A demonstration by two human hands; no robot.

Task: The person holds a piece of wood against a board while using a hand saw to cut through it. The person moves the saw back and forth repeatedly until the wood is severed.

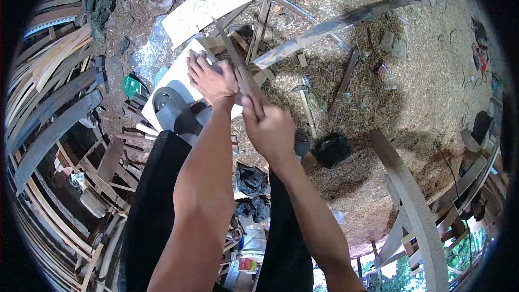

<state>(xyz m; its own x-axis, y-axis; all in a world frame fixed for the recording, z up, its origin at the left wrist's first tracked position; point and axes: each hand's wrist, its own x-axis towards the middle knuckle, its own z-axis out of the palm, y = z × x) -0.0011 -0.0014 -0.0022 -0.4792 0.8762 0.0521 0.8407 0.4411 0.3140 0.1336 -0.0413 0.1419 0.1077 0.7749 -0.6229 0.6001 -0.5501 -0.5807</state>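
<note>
My left hand (213, 82) lies on a white board (181, 73), fingers apart, with the thumb close to a long narrow brown strip (238, 62). A small dark grey patch shows between thumb and fingers; what it is, I cannot make out. My right hand (270, 132) is closed around the near end of the strip, which looks like wood and slants up and left past my left hand. My foot in a dark sandal (173, 105) rests on the board's near part.
A hammer (306, 108) and green-handled pliers (313, 99) lie on sawdust to the right. A long curved plank (335, 24) reaches toward the upper right. Curved wooden pieces (59, 103) are stacked at left. A thick pale beam (413, 200) rises at lower right. Black plastic (251, 178) lies between my legs.
</note>
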